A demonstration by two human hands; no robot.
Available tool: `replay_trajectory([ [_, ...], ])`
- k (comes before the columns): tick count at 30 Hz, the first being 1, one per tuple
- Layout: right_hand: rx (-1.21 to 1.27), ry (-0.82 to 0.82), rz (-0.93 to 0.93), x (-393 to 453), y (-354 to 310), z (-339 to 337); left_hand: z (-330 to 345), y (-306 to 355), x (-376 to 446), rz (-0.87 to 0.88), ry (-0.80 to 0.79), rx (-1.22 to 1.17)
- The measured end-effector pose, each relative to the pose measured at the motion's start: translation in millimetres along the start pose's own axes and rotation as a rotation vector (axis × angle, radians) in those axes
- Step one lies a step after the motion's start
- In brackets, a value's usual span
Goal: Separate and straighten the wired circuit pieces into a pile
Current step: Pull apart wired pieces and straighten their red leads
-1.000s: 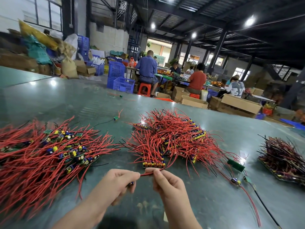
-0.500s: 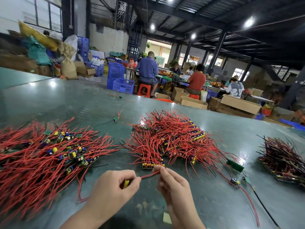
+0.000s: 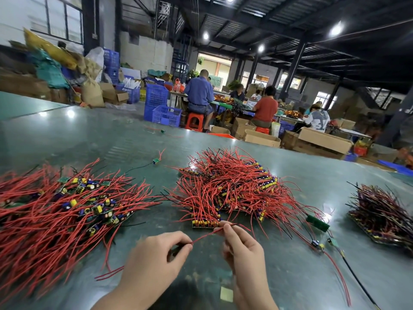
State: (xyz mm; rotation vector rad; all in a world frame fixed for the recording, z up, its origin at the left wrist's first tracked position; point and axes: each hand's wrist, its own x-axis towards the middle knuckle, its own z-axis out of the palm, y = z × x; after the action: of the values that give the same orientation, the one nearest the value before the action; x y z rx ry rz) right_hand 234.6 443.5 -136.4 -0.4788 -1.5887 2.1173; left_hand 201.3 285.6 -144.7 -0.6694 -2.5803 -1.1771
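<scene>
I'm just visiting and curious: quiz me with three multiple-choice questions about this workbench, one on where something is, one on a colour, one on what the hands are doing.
1. Where does the dark, tightly packed bundle of wired pieces lie on the green table?
A. far right
B. far left
C. between the hands

2. What colour is the thin wire stretched between the hands?
A. blue
B. red
C. white

3. What are the left hand and right hand doing?
A. resting flat
B. both pinching the wire
C. only one holding it

Answers: 1 A, it sits at the right edge. 2 B, it matches the red piles. 3 B, fingers of each hand pinch one end.
</scene>
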Motion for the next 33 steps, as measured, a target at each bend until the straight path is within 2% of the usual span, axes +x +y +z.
replay_trajectory([
  [2, 0.046, -0.040, 0.028, 0.1, 1.1, 2.0, 0.5, -1.3, 0.8, -0.037, -0.019, 0.071],
  [3, 0.095, -0.072, 0.052, 0.0, 1.6, 3.1, 0.7, -2.3, 2.7, -0.063, -0.053, 0.033],
  [7, 0.285, -0.159, 0.133, 0.0, 2.5, 4.4, -7.5, -0.7, 13.4, -0.377, -0.346, -0.661],
  [9, 0.170, -0.130, 0.099, -0.2, 1.0, 1.3, -12.2, 1.7, 14.2, -0.442, -0.398, -0.762],
  [11, -0.087, -0.026, -0.022, 0.1, 0.1, -2.6, -8.9, 0.9, 11.5, -0.347, -0.310, -0.557],
  [14, -0.309, 0.120, -0.126, 3.0, 2.9, -4.7, -3.2, 1.1, 1.1, -0.088, -0.053, 0.149],
  [15, -0.323, 0.135, -0.126, 3.3, 3.2, -4.9, -1.5, 3.0, -1.9, -0.005, -0.010, 0.285],
  [18, -0.299, 0.143, -0.080, 4.0, 1.8, -6.1, 0.8, 5.6, -5.3, 0.283, 0.135, 0.391],
  [19, -0.251, 0.125, -0.059, 3.8, 0.9, -6.4, 1.7, 4.5, -5.4, 0.321, 0.155, 0.426],
  [21, -0.096, 0.072, -0.024, 3.8, -1.3, -5.1, 0.7, 5.3, -7.2, 0.287, 0.046, 0.434],
  [23, 0.070, 0.033, 0.019, 4.4, -2.1, -3.1, -3.2, 10.1, -7.0, 0.107, -0.119, 0.297],
  [24, 0.156, 0.014, 0.062, 4.8, -2.8, -2.2, -4.0, 11.0, -4.2, -0.009, -0.222, 0.121],
  [26, 0.346, -0.050, 0.179, 5.6, -4.4, -2.6, -6.5, 12.6, 4.6, -0.251, -0.491, -0.529],
  [27, 0.429, -0.085, 0.222, 5.6, -4.6, -2.4, -6.3, 11.2, 9.2, -0.356, -0.607, -0.761],
  [28, 0.465, -0.110, 0.238, 5.2, -4.4, -2.1, -6.6, 9.4, 11.7, -0.424, -0.668, -0.878],
  [30, 0.293, -0.088, 0.162, 4.6, -4.0, -3.5, -7.2, 6.3, 13.9, -0.501, -0.675, -0.892],
  [33, -0.078, 0.041, -0.067, 5.2, -2.3, -6.5, -5.6, 5.4, 12.1, -0.414, -0.449, -0.703],
])
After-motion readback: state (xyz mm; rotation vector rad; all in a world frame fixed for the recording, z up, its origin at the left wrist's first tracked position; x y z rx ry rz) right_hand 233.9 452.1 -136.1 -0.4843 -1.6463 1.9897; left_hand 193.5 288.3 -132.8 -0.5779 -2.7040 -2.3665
